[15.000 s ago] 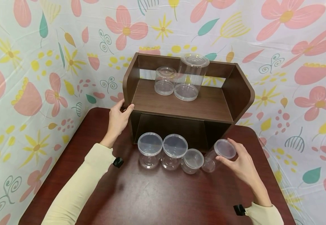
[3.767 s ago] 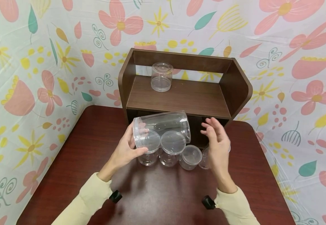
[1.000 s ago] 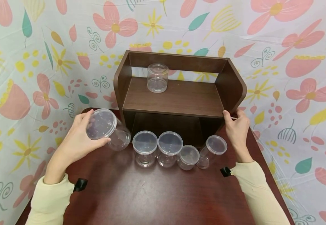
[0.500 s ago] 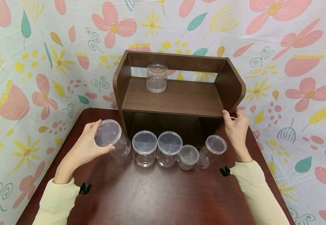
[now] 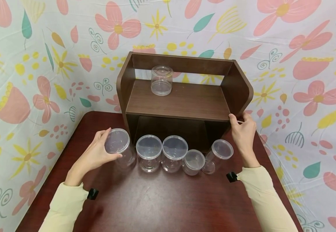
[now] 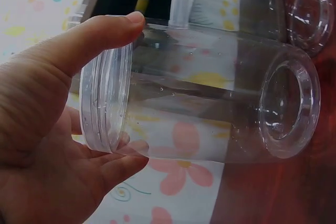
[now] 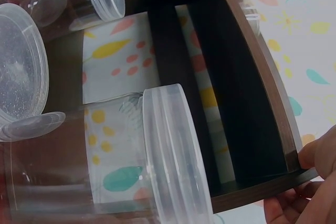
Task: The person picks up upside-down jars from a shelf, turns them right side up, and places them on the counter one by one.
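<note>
My left hand (image 5: 94, 154) holds a large clear plastic jar (image 5: 127, 156) around its screw lid (image 5: 117, 140). The jar is at the left end of a row of lidded jars, its base at table level. In the left wrist view the thumb and fingers span the lid end of this jar (image 6: 184, 93). My right hand (image 5: 244, 133) grips the right side panel of a brown two-tier shelf (image 5: 179, 104), with the thumb at the front edge. Nearest to it stands a tall narrow jar (image 5: 222, 149); its lid (image 7: 176, 150) fills the right wrist view's middle.
Two wide jars (image 5: 149, 148) (image 5: 175, 148) and a short jar (image 5: 194, 161) stand in the row before the shelf's lower tier. Another clear jar (image 5: 161, 82) sits on the upper tier. The reddish-brown table (image 5: 162, 199) meets flower-patterned cloth walls (image 5: 55, 48).
The large jar has come off the upper tier in my left hand, tilted sideways, then lowered to the row's left end. My right hand has gone from the narrow jar to the shelf's side.
</note>
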Tool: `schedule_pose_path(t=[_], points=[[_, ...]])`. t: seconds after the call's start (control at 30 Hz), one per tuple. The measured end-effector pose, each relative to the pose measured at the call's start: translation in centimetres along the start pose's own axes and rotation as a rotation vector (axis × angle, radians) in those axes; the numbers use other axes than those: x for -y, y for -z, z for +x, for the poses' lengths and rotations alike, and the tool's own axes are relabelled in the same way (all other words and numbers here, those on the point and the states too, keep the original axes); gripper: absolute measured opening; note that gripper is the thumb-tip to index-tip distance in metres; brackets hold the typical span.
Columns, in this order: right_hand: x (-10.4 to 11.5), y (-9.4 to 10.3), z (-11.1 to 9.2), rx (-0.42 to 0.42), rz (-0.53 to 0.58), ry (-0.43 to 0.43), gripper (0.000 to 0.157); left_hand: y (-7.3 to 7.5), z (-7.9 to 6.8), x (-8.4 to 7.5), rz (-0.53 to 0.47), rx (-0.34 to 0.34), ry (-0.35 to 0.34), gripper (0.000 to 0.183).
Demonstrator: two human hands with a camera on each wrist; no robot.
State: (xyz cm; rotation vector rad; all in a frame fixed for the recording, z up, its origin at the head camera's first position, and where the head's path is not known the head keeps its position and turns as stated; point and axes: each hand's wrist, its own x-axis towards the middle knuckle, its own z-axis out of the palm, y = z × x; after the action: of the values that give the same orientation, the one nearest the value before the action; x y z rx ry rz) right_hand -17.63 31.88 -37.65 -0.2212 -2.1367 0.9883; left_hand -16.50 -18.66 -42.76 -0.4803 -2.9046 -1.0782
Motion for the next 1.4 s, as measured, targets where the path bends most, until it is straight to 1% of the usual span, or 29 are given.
schedule_pose_path(t=[0.27,0.47,1.03,1.4], points=[[0.1,0.0,0.0,0.001,-0.004,-0.001,0.021,-1.3,0.5,1.0,-0.009,0.026,0.005,0.117],[0.0,0.0,0.0,-0.001,0.0,0.002,0.02,-1.9,0.8,1.1,-0.021,0.028,-0.01,0.116],[0.0,0.0,0.0,0.006,0.01,-0.007,0.02,-3.2,1.2,1.5,-0.019,0.052,-0.025,0.117],[0.0,0.0,0.0,0.006,0.03,-0.002,0.02,-3.4,1.3,1.4,-0.045,0.061,-0.024,0.115]])
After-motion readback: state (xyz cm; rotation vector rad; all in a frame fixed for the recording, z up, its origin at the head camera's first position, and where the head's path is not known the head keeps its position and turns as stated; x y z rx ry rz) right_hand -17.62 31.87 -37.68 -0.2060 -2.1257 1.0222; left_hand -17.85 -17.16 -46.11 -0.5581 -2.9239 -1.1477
